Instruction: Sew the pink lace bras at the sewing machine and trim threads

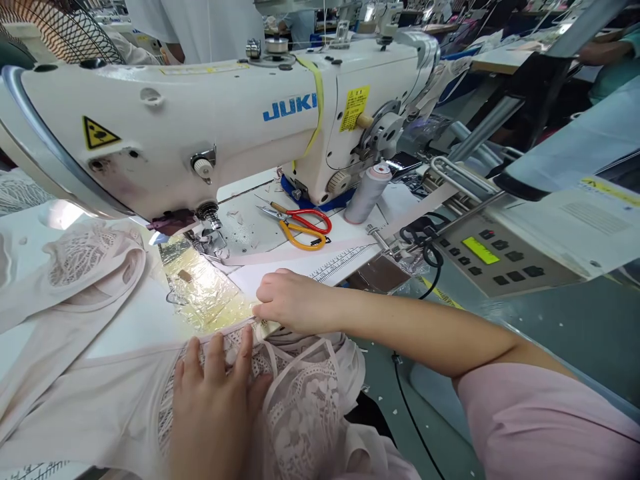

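A pale pink lace bra (303, 407) lies across the front of the sewing table and hangs over its edge. My left hand (215, 393) rests flat on its lace, fingers spread, near the top edge of the fabric. Just right of those fingertips, my right hand (287, 300) is closed, its curled fingers pinching the bra's edge; the exact grip is partly hidden. Beyond both hands stands a white sewing machine (225, 120), its needle area (210, 230) up and to the left of my right hand. A pale elastic band (295, 252) runs across the bed towards the needle.
Scissors with red and yellow handles (300, 225) and a grey thread cone (367, 193) sit behind my right hand. More pale lace fabric (95, 260) lies at left. A control box (500, 243) and metal band feeder (450, 193) stand at right. Other people are behind.
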`<state>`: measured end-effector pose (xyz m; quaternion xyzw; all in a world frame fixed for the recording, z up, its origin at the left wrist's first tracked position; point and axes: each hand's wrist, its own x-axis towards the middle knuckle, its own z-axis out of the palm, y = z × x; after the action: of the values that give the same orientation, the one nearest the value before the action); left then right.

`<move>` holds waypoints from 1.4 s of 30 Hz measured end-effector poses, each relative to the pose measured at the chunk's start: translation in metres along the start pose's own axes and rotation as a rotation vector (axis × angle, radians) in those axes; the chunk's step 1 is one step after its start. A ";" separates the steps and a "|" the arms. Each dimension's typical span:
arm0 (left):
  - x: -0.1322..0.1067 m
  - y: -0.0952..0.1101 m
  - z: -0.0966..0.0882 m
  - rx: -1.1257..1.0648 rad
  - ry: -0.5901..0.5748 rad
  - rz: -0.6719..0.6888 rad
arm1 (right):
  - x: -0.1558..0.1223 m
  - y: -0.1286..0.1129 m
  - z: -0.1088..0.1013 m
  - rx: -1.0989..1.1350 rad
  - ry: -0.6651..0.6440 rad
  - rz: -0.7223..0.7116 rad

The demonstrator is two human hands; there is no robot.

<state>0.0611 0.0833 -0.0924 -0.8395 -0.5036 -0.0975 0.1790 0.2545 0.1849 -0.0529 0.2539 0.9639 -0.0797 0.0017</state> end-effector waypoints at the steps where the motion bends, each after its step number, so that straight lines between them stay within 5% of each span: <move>1: 0.000 0.000 0.000 0.002 0.000 -0.004 | -0.001 0.000 0.001 -0.002 0.002 0.004; 13: -0.006 -0.003 0.002 0.025 -0.068 -0.023 | -0.014 0.004 0.001 0.017 0.146 0.142; 31: -0.008 0.005 0.000 0.082 -0.071 -0.112 | -0.003 -0.005 0.003 -0.120 0.072 0.105; 37: -0.009 0.008 0.001 0.096 -0.061 -0.128 | -0.011 0.013 -0.009 0.127 0.115 0.455; 42: -0.015 0.005 0.004 0.089 -0.054 -0.114 | 0.016 0.046 -0.010 0.115 0.230 0.732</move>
<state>0.0583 0.0704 -0.1025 -0.8030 -0.5591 -0.0623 0.1966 0.2637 0.2336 -0.0510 0.5879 0.7976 -0.0986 -0.0923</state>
